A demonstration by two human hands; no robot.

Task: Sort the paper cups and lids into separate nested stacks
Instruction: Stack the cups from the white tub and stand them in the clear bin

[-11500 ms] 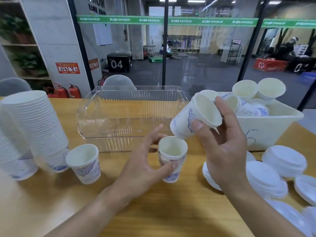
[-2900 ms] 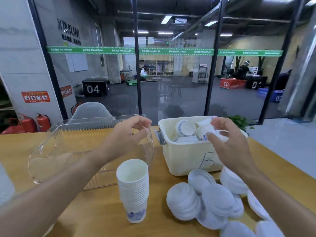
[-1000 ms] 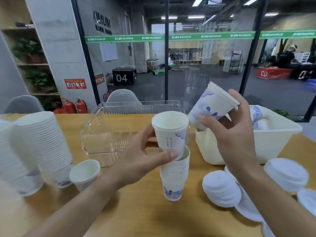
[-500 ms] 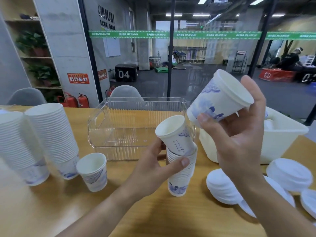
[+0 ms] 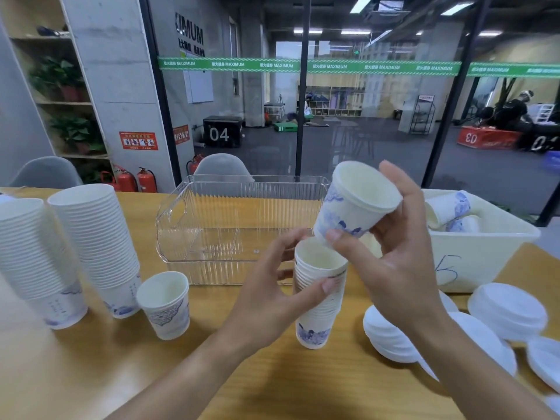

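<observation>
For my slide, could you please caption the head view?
Left hand steadies a short cup stack while right hand holds a tilted cup just above it.

Lids [image 5: 545, 357]: running off the table's right edge of view.
Tall stack [image 5: 33, 262]: being cropped at left.
Bin cups [image 5: 448, 207]: lying half hidden behind the right hand [image 5: 394, 268].

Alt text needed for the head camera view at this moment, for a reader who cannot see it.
A person's left hand steadies a short stack of nested cups on a wooden table while the right hand holds a single paper cup tilted just above it. Two tall cup stacks stand left; white lids lie right.
</observation>
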